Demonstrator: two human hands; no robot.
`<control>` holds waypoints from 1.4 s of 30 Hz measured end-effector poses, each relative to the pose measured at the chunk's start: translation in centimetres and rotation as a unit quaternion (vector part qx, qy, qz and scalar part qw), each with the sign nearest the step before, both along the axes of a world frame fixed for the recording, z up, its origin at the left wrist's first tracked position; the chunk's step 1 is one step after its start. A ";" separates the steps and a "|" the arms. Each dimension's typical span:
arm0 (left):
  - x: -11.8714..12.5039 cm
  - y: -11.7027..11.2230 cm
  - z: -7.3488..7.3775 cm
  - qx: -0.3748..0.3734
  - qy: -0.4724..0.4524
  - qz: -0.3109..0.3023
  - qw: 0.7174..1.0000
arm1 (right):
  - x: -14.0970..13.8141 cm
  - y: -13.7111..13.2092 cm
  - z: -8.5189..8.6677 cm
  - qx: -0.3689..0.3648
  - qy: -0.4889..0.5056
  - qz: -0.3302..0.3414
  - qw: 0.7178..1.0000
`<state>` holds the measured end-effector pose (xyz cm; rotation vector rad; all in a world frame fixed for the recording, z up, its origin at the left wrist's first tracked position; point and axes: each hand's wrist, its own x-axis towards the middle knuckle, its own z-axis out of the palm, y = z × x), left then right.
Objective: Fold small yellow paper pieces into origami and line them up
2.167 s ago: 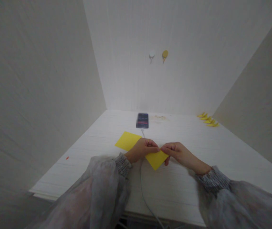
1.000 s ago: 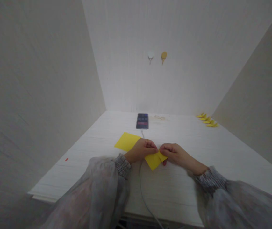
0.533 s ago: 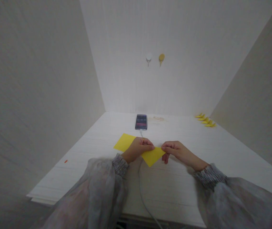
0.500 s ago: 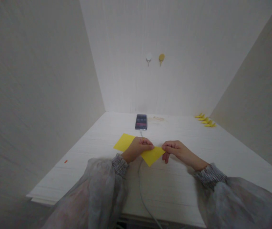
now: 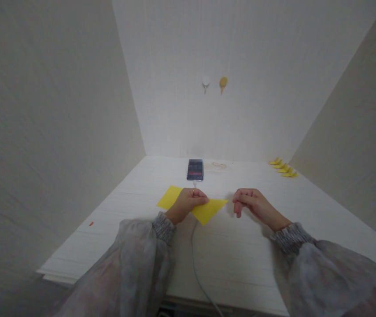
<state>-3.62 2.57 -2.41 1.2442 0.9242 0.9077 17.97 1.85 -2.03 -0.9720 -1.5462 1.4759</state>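
My left hand (image 5: 188, 204) pinches a folded yellow sheet of paper (image 5: 206, 212) along its upper edge, thumb on top. The folded paper is a triangle with one point downward and another to the right. My right hand (image 5: 254, 204) is just off that right point, its thumb and forefinger together and the other fingers curled, with nothing visible in them. Partly under my left hand and wrist, another yellow paper (image 5: 168, 197) lies on the white table.
A phone (image 5: 195, 170) with a cable (image 5: 194, 259) lies near the back wall. Several small folded yellow paper pieces (image 5: 284, 168) form a row at the back right. A small red scrap (image 5: 91, 224) is at the left. Two hooks (image 5: 223, 82) are on the wall.
My right hand has let go of the folded paper's right corner and moved a little right and up. My left hand, still holding the paper, has shifted slightly left.
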 end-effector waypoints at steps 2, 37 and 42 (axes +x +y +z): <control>0.0 0.0 -0.1 0.001 -0.004 -0.003 1.000 | 0.0 0.2 0.0 0.003 0.017 -0.021 1.000; 0.4 -0.3 0.6 -0.023 -0.031 -0.021 0.999 | -0.8 -0.5 -0.2 0.042 0.063 -0.002 0.997; 0.4 -0.3 0.5 -0.016 -0.023 -0.017 0.999 | -0.6 -0.6 -0.1 0.028 0.084 0.029 0.996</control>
